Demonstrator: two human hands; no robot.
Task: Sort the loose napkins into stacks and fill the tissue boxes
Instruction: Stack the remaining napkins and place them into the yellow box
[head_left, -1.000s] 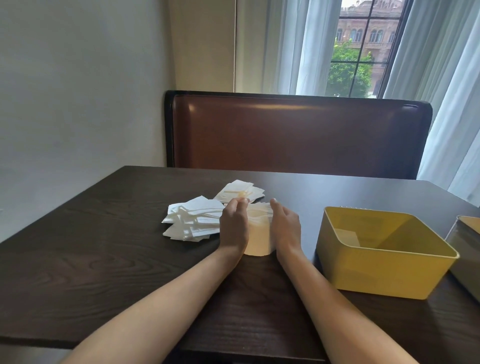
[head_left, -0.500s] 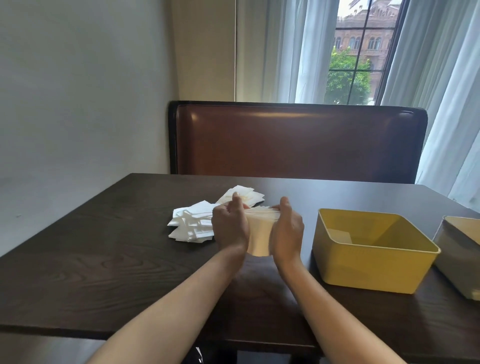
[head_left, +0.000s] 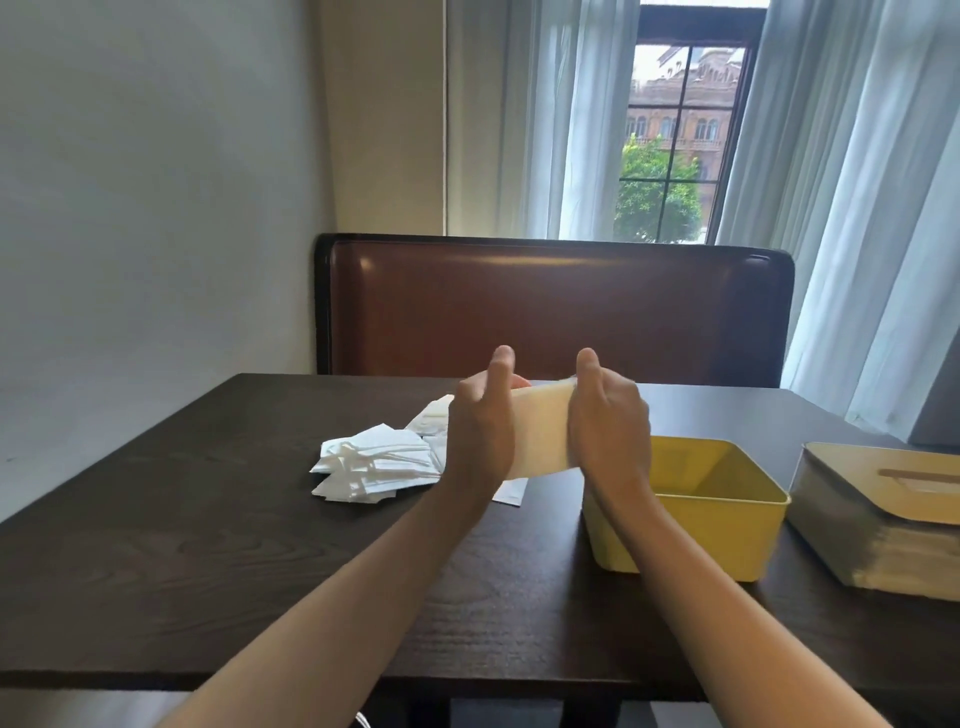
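A squared stack of pale napkins (head_left: 540, 431) is held up in the air above the dark table (head_left: 208, 545). My left hand (head_left: 480, 431) grips its left side and my right hand (head_left: 608, 428) grips its right side, thumbs pointing up. Loose white napkins (head_left: 374, 462) lie in a heap on the table to the left of my hands. One flat napkin (head_left: 511, 488) lies under the raised stack. The open yellow tissue box (head_left: 727, 530) stands just right of my right hand; its inside is partly hidden by my wrist.
A grey tissue box with a lid (head_left: 883, 514) sits at the right edge of the table. A brown leather bench back (head_left: 556, 312) stands behind the table, with a curtained window above it.
Both hands have lifted the napkin stack off the table and carried it up and slightly right, toward the yellow box. The camera has tilted upward.
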